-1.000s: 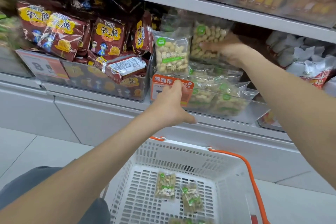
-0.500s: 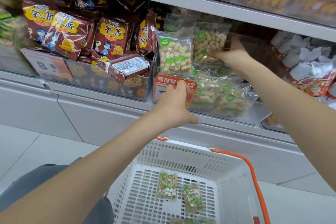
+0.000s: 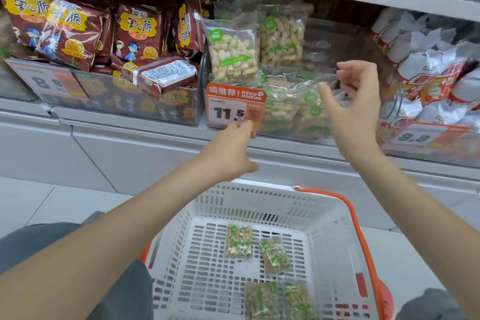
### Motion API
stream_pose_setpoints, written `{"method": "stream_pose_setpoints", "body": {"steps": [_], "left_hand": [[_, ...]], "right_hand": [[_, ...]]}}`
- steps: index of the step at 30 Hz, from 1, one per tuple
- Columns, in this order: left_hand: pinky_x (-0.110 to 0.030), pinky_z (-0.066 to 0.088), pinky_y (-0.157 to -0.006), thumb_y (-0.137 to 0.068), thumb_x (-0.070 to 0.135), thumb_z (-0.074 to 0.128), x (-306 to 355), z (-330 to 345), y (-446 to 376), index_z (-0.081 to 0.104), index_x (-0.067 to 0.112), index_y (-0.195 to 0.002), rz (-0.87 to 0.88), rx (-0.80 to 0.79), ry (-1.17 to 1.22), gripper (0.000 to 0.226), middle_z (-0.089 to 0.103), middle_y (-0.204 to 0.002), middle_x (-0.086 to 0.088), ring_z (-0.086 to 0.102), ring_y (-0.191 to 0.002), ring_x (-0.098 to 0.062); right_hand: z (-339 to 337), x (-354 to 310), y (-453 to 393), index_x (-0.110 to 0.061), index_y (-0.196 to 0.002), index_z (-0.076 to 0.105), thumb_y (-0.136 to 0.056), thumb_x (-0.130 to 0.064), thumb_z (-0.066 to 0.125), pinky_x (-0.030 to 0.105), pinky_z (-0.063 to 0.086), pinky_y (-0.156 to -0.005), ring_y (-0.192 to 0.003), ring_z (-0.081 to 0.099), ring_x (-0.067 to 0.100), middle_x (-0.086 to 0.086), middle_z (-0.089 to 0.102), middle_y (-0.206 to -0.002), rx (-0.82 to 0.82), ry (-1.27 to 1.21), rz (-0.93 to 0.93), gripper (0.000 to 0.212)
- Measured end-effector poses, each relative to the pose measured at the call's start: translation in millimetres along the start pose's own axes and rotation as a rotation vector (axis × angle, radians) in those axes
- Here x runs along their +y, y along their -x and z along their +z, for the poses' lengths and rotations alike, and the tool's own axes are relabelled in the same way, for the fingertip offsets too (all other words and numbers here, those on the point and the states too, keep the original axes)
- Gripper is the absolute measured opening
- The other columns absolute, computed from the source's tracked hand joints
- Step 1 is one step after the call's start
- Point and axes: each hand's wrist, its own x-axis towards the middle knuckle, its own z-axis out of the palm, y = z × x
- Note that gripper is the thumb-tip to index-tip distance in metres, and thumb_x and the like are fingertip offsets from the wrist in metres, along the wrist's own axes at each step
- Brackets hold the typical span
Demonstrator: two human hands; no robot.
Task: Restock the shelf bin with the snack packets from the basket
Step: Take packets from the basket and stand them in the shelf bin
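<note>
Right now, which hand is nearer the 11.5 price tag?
Left. The left hand has its fingertips at the price tag's lower edge; the right hand hovers off to its right.

The scene is bright and evenly lit, with soft white light that seems to come from above. Shadows are weak; only the back of the shelf (image 3: pixel 337 10) under the upper board is dark. Glare lies on the clear bin (image 3: pixel 181 112) fronts and on the shiny red packets (image 3: pixel 137 31). The right hand (image 3: pixel 355 109) shows slight motion blur at the fingertips. The price tag (image 3: pixel 235 106) is sharp. Straight shelf edges bend near the borders, and the corners look soft and smeared.
</note>
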Motion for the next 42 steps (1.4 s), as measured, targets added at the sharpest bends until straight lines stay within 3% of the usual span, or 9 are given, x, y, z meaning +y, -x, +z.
{"method": "stream_pose_setpoints", "body": {"steps": [2,6,10,16,20,23,31,34,42], "left_hand": [[-0.043,0.05,-0.085,-0.079,0.026,0.073,-3.9,21.6,2.6,0.042,0.016,-0.12,0.01,-0.073,-0.057,0.053,0.046,-0.124,-0.007,0.049,-0.11,-0.027],[-0.04,0.045,-0.086,-0.083,0.023,0.068,-24.6,81.2,9.7,0.042,0.015,-0.126,-0.031,-0.281,-0.24,0.051,0.046,-0.127,-0.01,0.05,-0.112,-0.03],[-0.041,0.046,-0.09,-0.084,0.025,0.068,-60.5,145.8,17.0,0.042,0.014,-0.128,-0.143,-0.518,-0.347,0.052,0.05,-0.125,-0.009,0.052,-0.11,-0.029],[-0.035,0.049,-0.081,-0.081,0.023,0.074,-102.8,254.7,36.7,0.035,0.009,-0.137,-0.438,-0.548,0.036,0.07,0.044,-0.138,-0.014,0.057,-0.109,-0.029],[-0.031,0.047,-0.076,-0.081,0.029,0.073,-115.8,294.1,32.5,0.031,-0.002,-0.14,-0.759,-0.34,0.351,0.078,0.044,-0.137,-0.018,0.055,-0.11,-0.028],[-0.037,0.048,-0.091,-0.077,0.032,0.076,-128.4,305.9,17.4,0.031,-0.004,-0.138,-0.868,-0.214,0.369,0.084,0.04,-0.14,-0.021,0.048,-0.122,-0.033],[-0.035,0.05,-0.085,-0.072,0.034,0.08,-144.2,334.3,-15.0,0.041,0.002,-0.124,-0.95,-0.188,0.416,0.072,0.055,-0.123,-0.016,0.056,-0.111,-0.031],[-0.036,0.047,-0.092,-0.072,0.028,0.082,-142.6,338.5,-18.2,0.033,0.0,-0.132,-0.991,-0.201,0.47,0.082,0.052,-0.13,-0.016,0.053,-0.117,-0.031],[-0.038,0.051,-0.094,-0.073,0.023,0.081,-138.8,323.1,-10.2,0.064,0.006,-0.115,-0.885,-0.383,0.551,0.048,0.067,-0.114,-0.009,0.063,-0.103,-0.025]], "right_hand": [[-8.8,2.7,44.2,-0.014,-0.107,0.052,-0.084,-0.013,0.068,0.024,0.042,-0.088,-0.096,0.051,0.016,0.0,0.051,-0.102,-0.011,0.035,-0.112,0.028],[-2.7,54.6,132.7,-0.013,-0.105,0.054,-0.085,-0.01,0.068,0.01,0.037,-0.085,-0.094,0.048,0.01,0.0,0.054,-0.101,-0.323,0.086,0.086,0.024],[1.5,127.6,216.5,-0.013,-0.112,0.053,-0.086,-0.017,0.069,0.036,0.045,-0.09,-0.101,0.053,0.019,-0.001,0.054,-0.104,-0.713,0.23,0.421,0.031],[3.7,185.2,287.2,-0.019,-0.142,0.03,-0.088,-0.03,0.065,0.038,0.041,-0.098,-0.127,0.039,0.03,0.01,0.036,-0.141,-1.2,0.483,0.748,0.066],[22.0,208.1,298.6,-0.014,-0.143,0.029,-0.082,-0.03,0.073,0.043,0.042,-0.101,-0.127,0.041,0.032,0.013,0.037,-0.142,-1.017,0.435,0.97,0.077],[43.1,220.8,300.1,-0.013,-0.142,0.03,-0.082,-0.027,0.074,0.044,0.045,-0.099,-0.125,0.043,0.031,0.013,0.036,-0.144,-0.928,0.412,1.043,0.076],[84.0,235.7,314.9,-0.012,-0.128,0.039,-0.074,-0.044,0.077,0.048,0.048,-0.094,-0.115,0.051,0.031,0.01,0.054,-0.125,-0.887,0.501,1.097,0.073],[89.6,237.2,314.1,-0.01,-0.131,0.038,-0.068,-0.038,0.084,0.043,0.049,-0.093,-0.115,0.053,0.029,0.009,0.055,-0.126,-0.819,0.405,1.243,0.083],[75.2,215.7,298.3,-0.005,-0.136,0.035,-0.076,-0.02,0.08,0.029,0.046,-0.087,-0.106,0.053,0.021,0.005,0.055,-0.116,-0.796,0.116,1.391,0.076]]}}
